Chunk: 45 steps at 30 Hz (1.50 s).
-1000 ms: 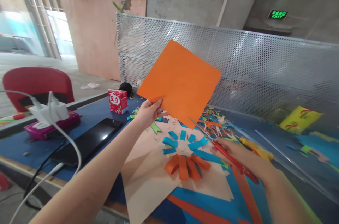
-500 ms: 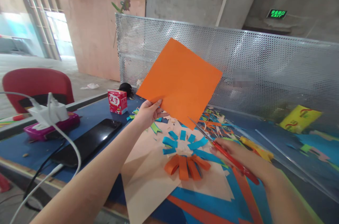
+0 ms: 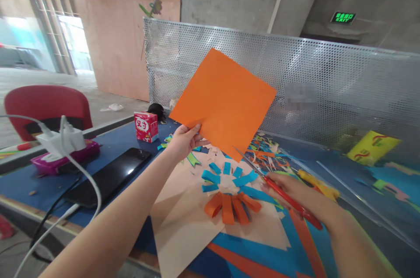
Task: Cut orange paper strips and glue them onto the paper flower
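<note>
My left hand (image 3: 186, 141) pinches the lower left edge of a square sheet of orange paper (image 3: 223, 100), held up over the table with one corner pointing upward. My right hand (image 3: 284, 190) grips red-handled scissors (image 3: 290, 199); their blades overlap the sheet's bottom corner. Whether the paper lies between the blades I cannot tell. Below the sheet, loops of blue paper strips (image 3: 211, 176) and orange paper strips (image 3: 228, 208) fan out around a pale centre. This paper piece rests on beige paper sheets (image 3: 183, 225).
Paper scraps (image 3: 265, 151) pile up at the back by a perforated metal screen (image 3: 328, 81). On the left are a phone (image 3: 111, 175), a purple power strip (image 3: 65, 155) with cables and a red box (image 3: 146, 127). A yellow packet (image 3: 374, 147) and blue paper lie right.
Almost nothing differs. Both hands, the orange sheet and the scissors keep nearly the same places, with only a tiny shift of the view.
</note>
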{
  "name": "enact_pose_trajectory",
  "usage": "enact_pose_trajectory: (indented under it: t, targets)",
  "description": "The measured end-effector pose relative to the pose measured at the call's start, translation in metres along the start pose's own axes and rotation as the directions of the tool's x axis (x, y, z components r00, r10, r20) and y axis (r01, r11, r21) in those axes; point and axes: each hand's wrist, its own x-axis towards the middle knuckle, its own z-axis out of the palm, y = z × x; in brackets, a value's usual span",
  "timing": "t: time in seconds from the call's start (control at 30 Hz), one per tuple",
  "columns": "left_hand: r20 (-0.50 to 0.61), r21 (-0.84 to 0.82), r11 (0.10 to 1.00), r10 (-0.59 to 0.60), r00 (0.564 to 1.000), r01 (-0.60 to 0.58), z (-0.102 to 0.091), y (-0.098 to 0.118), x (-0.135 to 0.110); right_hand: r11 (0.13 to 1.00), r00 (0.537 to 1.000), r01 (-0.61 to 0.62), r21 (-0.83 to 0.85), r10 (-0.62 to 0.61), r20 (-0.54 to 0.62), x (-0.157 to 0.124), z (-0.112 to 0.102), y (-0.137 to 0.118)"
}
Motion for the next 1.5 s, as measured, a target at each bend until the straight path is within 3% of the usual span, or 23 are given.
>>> enact_pose_trajectory:
  t: [0.1,0.3,0.53,1.2,1.4,1.5]
  targets:
    - [0.010,0.004,1.000,0.001,1.000,-0.001,-0.0007,-0.0003,0.0003,0.999,0.993,-0.026,0.020,0.023,0.115,-0.0015,-0.0027,-0.0020]
    - [-0.002,0.010,1.000,0.002,1.000,-0.002,-0.0006,-0.0002,0.0001,0.997,0.987,-0.034,0.072,0.022,0.162,-0.0016,-0.0034,-0.0015]
    - [-0.001,0.018,1.000,0.002,1.000,-0.002,-0.0017,-0.0007,0.0008,0.996,0.984,-0.074,0.050,0.065,0.168,-0.0023,-0.0038,-0.0045]
    - [-0.003,0.007,1.000,-0.005,1.000,0.006,-0.0008,0.0004,0.0006,0.995,0.988,-0.010,0.096,-0.005,0.151,-0.0004,-0.0004,0.0008]
    - [0.002,0.024,1.000,0.000,1.000,-0.001,-0.0014,0.0008,0.0013,0.967,0.956,-0.195,0.161,0.151,0.252,-0.0006,0.0004,-0.0061]
    - [-0.012,0.021,1.000,0.002,1.000,-0.001,-0.0001,0.0016,0.0009,0.963,0.954,-0.207,0.173,0.160,0.255,-0.0020,-0.0012,-0.0072]
